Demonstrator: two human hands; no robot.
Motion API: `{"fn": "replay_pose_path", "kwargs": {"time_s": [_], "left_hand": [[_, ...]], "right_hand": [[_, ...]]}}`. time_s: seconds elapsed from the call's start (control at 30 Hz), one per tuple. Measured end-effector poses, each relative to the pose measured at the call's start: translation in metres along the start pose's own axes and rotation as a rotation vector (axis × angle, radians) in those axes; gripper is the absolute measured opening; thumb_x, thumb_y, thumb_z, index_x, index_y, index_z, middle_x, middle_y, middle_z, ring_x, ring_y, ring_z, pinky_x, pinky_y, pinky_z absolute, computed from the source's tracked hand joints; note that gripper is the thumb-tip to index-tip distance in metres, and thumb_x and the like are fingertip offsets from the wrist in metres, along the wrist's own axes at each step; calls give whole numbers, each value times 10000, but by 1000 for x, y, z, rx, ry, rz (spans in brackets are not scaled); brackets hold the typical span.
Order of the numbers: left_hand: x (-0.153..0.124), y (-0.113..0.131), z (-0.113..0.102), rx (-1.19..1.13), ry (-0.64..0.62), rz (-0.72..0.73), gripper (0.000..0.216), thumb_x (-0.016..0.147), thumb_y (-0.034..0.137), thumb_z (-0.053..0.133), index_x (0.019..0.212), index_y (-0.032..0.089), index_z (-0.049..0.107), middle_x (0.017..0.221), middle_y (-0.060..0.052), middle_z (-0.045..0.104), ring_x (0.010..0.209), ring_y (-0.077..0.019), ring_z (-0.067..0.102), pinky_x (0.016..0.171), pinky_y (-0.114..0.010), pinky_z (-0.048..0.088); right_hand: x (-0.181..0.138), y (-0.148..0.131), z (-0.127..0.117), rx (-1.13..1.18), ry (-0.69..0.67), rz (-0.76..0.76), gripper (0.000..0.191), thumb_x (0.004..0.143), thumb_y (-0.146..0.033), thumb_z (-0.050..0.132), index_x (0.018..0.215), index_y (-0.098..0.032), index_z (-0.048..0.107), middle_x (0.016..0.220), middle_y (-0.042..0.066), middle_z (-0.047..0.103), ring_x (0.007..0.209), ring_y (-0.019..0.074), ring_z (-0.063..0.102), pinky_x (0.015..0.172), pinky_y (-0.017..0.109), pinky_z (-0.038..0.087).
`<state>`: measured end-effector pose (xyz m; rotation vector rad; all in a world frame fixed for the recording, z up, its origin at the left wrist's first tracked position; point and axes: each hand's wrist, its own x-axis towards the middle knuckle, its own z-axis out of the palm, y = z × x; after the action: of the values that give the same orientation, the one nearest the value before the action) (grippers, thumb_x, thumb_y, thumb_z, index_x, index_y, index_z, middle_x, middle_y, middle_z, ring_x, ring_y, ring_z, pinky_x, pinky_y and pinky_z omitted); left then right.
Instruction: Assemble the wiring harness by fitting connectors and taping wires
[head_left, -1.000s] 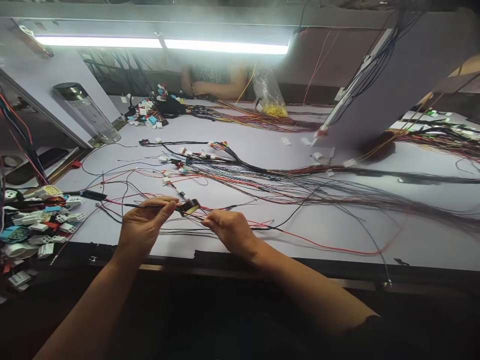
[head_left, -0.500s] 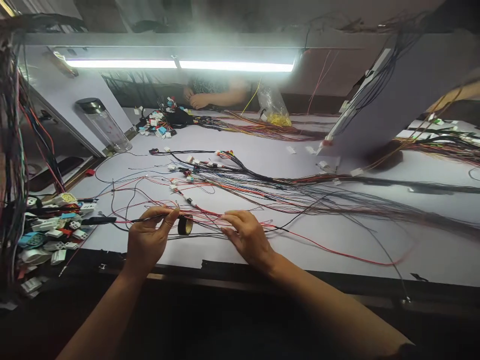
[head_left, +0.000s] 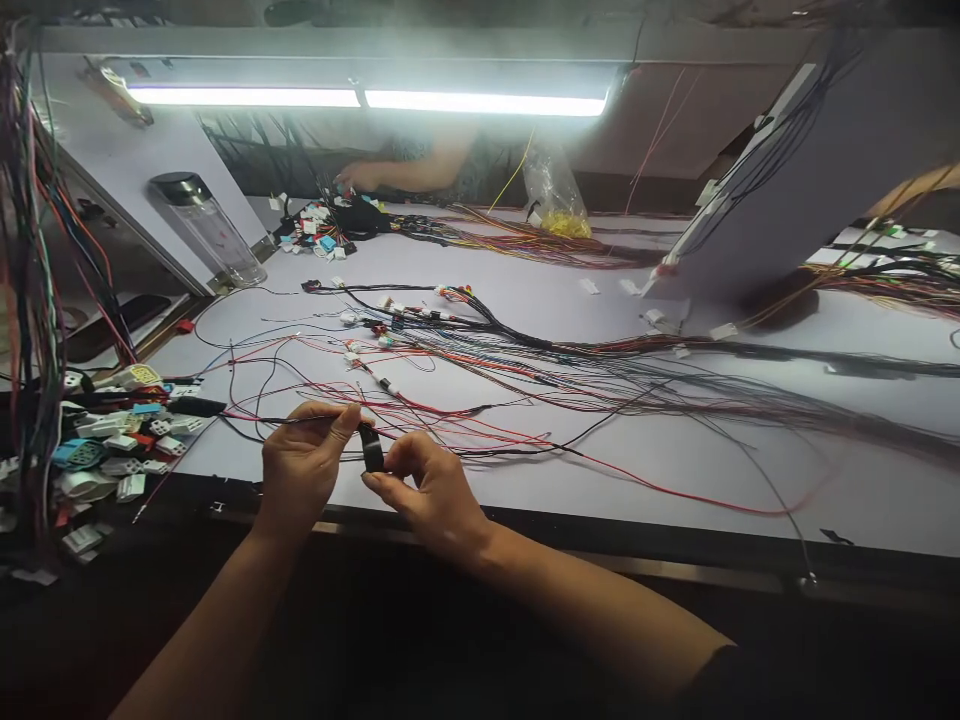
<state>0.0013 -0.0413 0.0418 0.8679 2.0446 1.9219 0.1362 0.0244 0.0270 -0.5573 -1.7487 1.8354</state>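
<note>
My left hand (head_left: 300, 465) is closed in a pinch on thin wires (head_left: 247, 416) that run in from the left out of a black sleeve (head_left: 196, 406). Just right of those fingertips hangs a roll of black tape (head_left: 372, 450), its flat outer face toward me. The thumb and fingers of my right hand (head_left: 435, 490) close on the roll's lower right edge. Behind both hands, loose red and black wires (head_left: 480, 432) lie across the white table (head_left: 600, 520). My left fingers hide the exact spot where tape and wires meet.
Many connectors (head_left: 112, 440) are heaped at the left beside hanging cables (head_left: 34, 300). A wiring harness (head_left: 517, 338) stretches across the table. A glass bottle (head_left: 214, 230) leans at the back left. Across the table, another person's arm (head_left: 412, 175) reaches toward more connectors (head_left: 319, 228).
My right hand has moved left and down from the wires and taken hold of the tape roll. The left hand keeps its pinch. The view has shifted slightly.
</note>
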Motion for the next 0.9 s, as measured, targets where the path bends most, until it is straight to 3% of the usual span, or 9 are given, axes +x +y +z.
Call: {"fn": "replay_pose_path", "kwargs": {"time_s": [0.1,0.2,0.43,0.67,0.8,0.9], "left_hand": [[0,-10,0,-119,34,-33,213,716,307,774,753,195,597,687,-13,699,673,-182,683,783,-353,537],[1,-18,-2,-122,63,-51,249,705,348,771,763,199,580,691,-15,698,694,-199,694,808,-396,545],[-6,-19,-5,-126,-17,-77,271,686,376,786,764,201,594,712,-20,698,750,-224,702,835,-432,554],[-9,-23,-13,-221,-152,-166,175,757,318,751,808,191,643,868,-52,714,906,-215,678,965,-421,480],[-11,-26,-11,-273,-226,-298,314,657,265,831,902,203,643,827,-34,716,814,-201,685,869,-386,525],[-13,-27,-6,-256,-209,-319,244,657,271,829,822,181,673,777,-38,708,771,-192,678,847,-364,529]], "right_hand": [[-7,-7,-7,226,-38,121,337,692,-356,784,730,-197,490,630,-73,500,547,68,434,546,209,362],[-10,-15,-14,462,-33,255,393,665,-372,807,715,-195,460,628,-54,577,519,61,448,515,200,331],[9,-27,-25,854,221,475,468,601,-307,853,690,-192,409,772,8,697,490,25,421,452,156,292],[22,-19,-27,931,296,573,433,585,-230,865,721,-180,457,755,-1,685,473,12,472,408,113,323],[23,-19,-26,928,283,597,416,585,-231,866,699,-170,470,775,14,695,462,9,478,388,111,330],[24,-17,-26,929,274,599,395,601,-226,861,699,-163,483,775,17,693,459,5,477,383,105,339]]}}
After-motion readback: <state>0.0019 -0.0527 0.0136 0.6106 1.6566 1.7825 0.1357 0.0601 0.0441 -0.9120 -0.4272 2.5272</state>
